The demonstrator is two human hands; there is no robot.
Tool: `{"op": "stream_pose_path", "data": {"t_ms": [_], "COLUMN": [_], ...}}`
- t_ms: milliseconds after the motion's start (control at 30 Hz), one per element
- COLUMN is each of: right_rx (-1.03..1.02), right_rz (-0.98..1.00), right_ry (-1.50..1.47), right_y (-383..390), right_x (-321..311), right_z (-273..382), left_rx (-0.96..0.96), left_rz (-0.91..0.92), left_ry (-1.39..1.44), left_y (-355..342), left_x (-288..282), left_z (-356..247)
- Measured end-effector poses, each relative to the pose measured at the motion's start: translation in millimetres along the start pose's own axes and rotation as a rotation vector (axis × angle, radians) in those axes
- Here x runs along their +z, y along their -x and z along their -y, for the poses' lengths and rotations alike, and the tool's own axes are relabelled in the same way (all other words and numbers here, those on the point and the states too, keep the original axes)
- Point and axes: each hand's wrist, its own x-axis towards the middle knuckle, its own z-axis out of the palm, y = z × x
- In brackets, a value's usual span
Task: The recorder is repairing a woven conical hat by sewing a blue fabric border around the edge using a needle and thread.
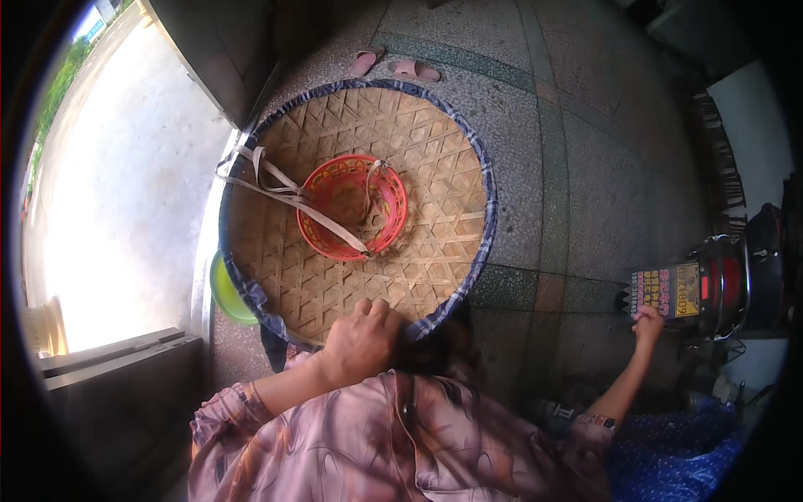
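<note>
A: Where is your left hand [361, 341]?
B: At the near edge of the round woven tray [435, 159], in front of you; your fingers are curled closed on its cloth-bound rim.

A: And your right hand [647, 324]?
B: Out to your right, just beside the printed panel [658, 289] under a vehicle's yellow plate [686, 290]; whether it grips or touches anything, you cannot tell from here.

A: What lies in your tray?
B: A red basket [322, 243], near the middle; a pale strap [335, 228] crosses it toward your tray's left edge; a green basin [227, 293] shows beyond that edge; pink slippers [414, 70] lie on the floor past the far rim.
</note>
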Motion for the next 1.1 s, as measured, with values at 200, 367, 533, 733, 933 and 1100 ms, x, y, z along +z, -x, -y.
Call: {"op": "stream_pose_path", "data": {"t_ms": [200,367,533,733,933,1100], "right_rx": [-0.051,-0.107,-0.236,-0.179,-0.327,-0.085], "right_rz": [0.539,0.976,1.008,1.036,0.919,1.045], "right_ry": [-0.196,-0.427,-0.390,-0.487,-0.376,-0.455], "right_y": [102.2,184.8,203.8,216.9,232.6,220.9], "right_x": [113.2,164.8,174.2,189.2,213.0,199.7], "right_z": [124.2,207.2,216.9,208.1,224.9,232.2], "left_rx": [-0.121,-0.059,-0.067,0.000,0.264,-0.177], "left_rz": [0.128,0.226,0.467,0.312,0.132,0.450], "left_ry": [0.267,0.589,0.777,0.914,0.998,1.656], "left_y": [-25.5,-29.5,-60.7,-91.3,-97.4,-92.8], "left_x": [-30.7,28.8,28.2,37.9,64.4,59.7], "left_z": [-2.1,28.5,54.7,44.7,51.0,52.7]}}
